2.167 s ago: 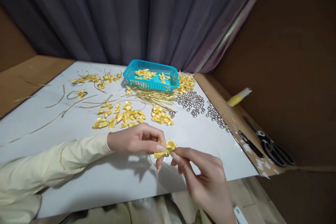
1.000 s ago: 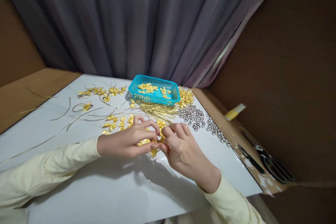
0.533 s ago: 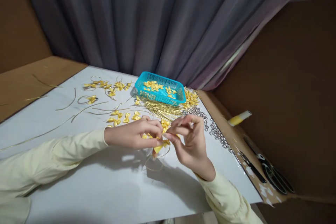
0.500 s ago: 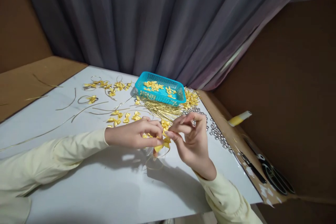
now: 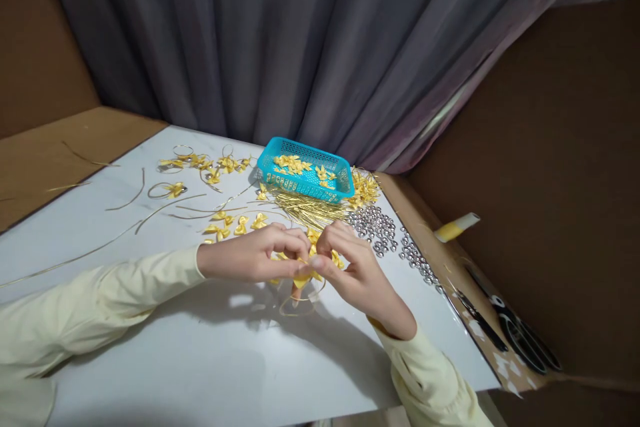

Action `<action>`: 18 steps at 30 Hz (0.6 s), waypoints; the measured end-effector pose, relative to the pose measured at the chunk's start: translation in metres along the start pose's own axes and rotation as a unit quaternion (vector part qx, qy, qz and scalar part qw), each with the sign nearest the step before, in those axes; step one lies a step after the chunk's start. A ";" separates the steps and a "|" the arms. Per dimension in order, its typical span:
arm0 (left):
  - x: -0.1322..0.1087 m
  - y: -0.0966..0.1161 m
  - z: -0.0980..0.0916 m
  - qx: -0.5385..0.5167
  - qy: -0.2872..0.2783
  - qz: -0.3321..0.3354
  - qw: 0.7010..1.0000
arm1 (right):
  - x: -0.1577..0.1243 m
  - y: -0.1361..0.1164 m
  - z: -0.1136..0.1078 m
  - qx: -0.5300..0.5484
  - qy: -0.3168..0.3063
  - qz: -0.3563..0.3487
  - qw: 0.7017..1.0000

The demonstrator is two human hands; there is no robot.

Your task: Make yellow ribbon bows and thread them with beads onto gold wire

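Above the white board, my left hand pinches a yellow ribbon bow between thumb and fingers. My right hand meets it from the right, its thumb and forefinger closed at the bow's edge. A thin gold cord hangs in a loop below the bow. What exactly lies between the fingertips is partly hidden. Behind my hands more yellow bows lie on the board, and a bundle of cut gold cords lies just beyond.
A blue plastic basket with yellow bows stands at the back. Small silver beads are spread to the right. Finished-looking bows with loops lie back left. Scissors and a black-handled tool lie along the right side.
My right hand has turned and lowered, its fingers closing in on the bow against my left fingertips. My left hand stays almost still with the bow.
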State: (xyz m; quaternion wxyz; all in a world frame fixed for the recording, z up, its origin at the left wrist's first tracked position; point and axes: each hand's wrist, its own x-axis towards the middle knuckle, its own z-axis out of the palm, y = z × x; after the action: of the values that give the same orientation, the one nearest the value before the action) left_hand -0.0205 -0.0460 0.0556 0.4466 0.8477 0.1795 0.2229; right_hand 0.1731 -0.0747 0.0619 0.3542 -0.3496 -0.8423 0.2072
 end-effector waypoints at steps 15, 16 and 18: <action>0.001 -0.017 0.019 -0.221 -0.079 -0.113 0.965 | 0.010 -0.001 -0.010 -0.081 0.103 -0.117 0.985; 0.001 -0.020 0.021 -0.202 -0.071 -0.108 0.971 | 0.012 -0.003 -0.016 -0.081 0.129 -0.116 0.981; 0.001 -0.022 0.022 -0.171 -0.058 -0.102 0.978 | 0.014 -0.009 -0.030 -0.077 0.181 -0.107 0.974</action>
State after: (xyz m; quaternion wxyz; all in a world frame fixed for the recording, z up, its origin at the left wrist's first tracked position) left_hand -0.0097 -0.0486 0.0261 0.6155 0.7473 0.1978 0.1538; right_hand 0.1840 -0.0669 0.0933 0.4931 -0.3154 -0.8100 0.0354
